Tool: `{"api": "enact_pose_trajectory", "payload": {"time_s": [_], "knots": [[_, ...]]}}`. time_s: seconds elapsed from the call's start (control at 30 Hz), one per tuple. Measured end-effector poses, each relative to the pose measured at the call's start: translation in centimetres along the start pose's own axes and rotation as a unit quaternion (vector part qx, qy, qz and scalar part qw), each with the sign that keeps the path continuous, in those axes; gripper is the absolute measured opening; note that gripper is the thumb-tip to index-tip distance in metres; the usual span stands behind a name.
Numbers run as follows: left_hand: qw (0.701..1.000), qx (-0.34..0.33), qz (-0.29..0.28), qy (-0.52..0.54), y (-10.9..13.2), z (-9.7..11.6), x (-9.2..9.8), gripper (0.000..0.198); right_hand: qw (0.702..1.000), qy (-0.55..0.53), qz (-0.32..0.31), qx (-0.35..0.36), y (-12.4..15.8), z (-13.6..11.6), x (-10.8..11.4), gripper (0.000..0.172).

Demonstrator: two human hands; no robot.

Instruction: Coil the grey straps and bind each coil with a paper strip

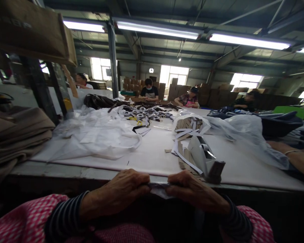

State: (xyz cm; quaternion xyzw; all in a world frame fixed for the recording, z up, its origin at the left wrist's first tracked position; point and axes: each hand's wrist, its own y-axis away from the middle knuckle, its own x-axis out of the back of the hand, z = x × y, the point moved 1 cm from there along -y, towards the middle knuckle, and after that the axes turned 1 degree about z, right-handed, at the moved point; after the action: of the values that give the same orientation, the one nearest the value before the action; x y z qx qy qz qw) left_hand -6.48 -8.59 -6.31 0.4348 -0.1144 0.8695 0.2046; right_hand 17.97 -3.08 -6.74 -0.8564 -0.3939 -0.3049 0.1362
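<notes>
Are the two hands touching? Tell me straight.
Apart: the head view shows the left hand and right hand separated, a small grey piece pinched between them.

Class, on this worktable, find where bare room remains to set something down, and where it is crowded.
Bare white table lies between the plastic sheet and the cardboard strips. It is crowded around the coiled straps.

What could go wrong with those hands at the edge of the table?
The small grey strip pinched between the left hand and the right hand sits right at the table edge, so it might slip and fall below. The grey folded piece lies close to the right hand, so a small bump might knock it over the edge.
</notes>
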Motion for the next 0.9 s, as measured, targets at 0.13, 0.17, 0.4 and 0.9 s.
{"api": "enact_pose_trajectory", "payload": {"time_s": [0.13,0.17,0.4,0.9], "knots": [[0.976,0.038,-0.084,0.198,0.2,-0.7,-0.2,0.038,0.996,-0.077,-0.041,0.000,-0.5,-0.2,1.0,0.027],[0.958,0.056,-0.104,0.261,0.2,-1.0,-0.3,0.039,0.994,-0.098,-0.042,0.004,-0.6,-0.1,1.1,0.040],[0.858,0.117,-0.114,0.486,0.7,-3.0,-1.8,0.037,0.989,0.052,0.081,0.116,-0.6,-0.5,1.1,0.022],[0.813,0.081,-0.086,0.570,1.3,-1.9,-0.5,0.021,0.888,0.216,0.273,0.300,-3.2,-0.3,1.0,0.018]]}}
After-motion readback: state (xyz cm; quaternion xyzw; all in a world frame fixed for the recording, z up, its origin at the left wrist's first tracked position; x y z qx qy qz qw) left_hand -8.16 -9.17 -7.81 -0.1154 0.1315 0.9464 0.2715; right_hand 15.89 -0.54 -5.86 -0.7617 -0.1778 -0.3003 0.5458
